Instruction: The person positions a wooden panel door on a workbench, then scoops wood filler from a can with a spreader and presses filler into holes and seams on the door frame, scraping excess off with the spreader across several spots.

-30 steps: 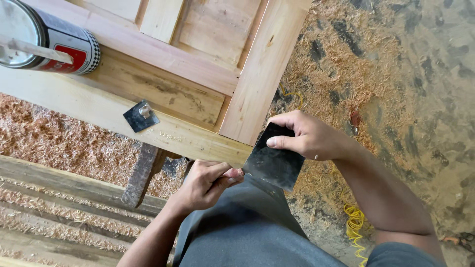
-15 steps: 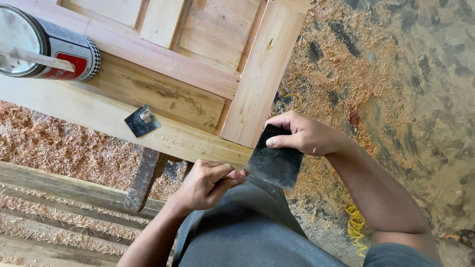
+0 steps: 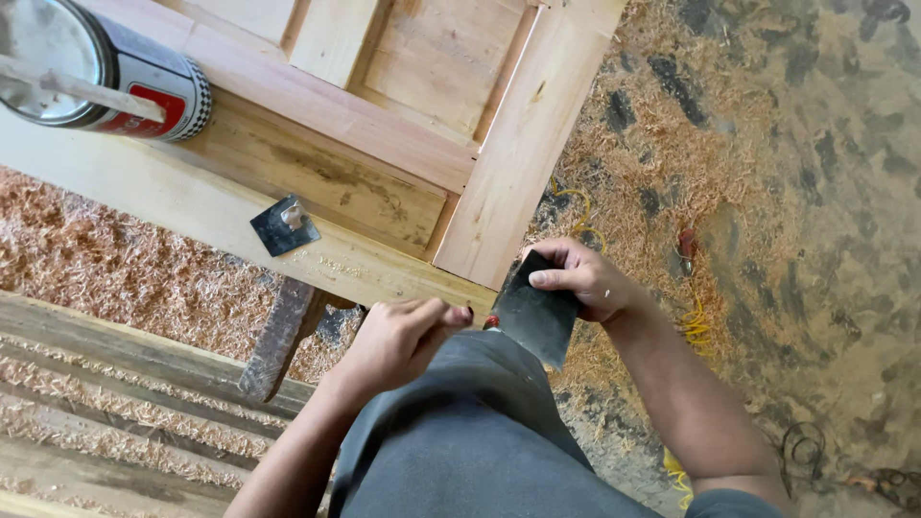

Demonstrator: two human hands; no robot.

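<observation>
While a dark sheet (image 3: 537,315) is gripped by the right hand (image 3: 580,280), thumb on its upper face and fingers curled around its top edge, it is held just off the near corner of a wooden door (image 3: 403,144). The sheet is tilted, its lower corner hanging over the dark trousers (image 3: 470,432). Whether it touches the door's edge cannot be told. The left hand (image 3: 398,341) is closed just beside the sheet, fingertips pinched together at the door's near edge; something small and red (image 3: 491,321) shows between hand and sheet, but what is pinched cannot be told.

On the door's near rail, a smaller dark square (image 3: 284,225) with a pale lump on it is laid flat, well apart from both hands. At the far left, a tin can (image 3: 96,72) is stood on the door, with a pale stick (image 3: 82,88) laid across its open top. Beneath the door, a dark wooden support (image 3: 278,336) is seen slanting down. Planks (image 3: 115,403) dusted with shavings lie at the lower left, and the floor (image 3: 767,144) is covered with sawdust. Yellow cord (image 3: 691,321) lies on the floor beside the right forearm.
</observation>
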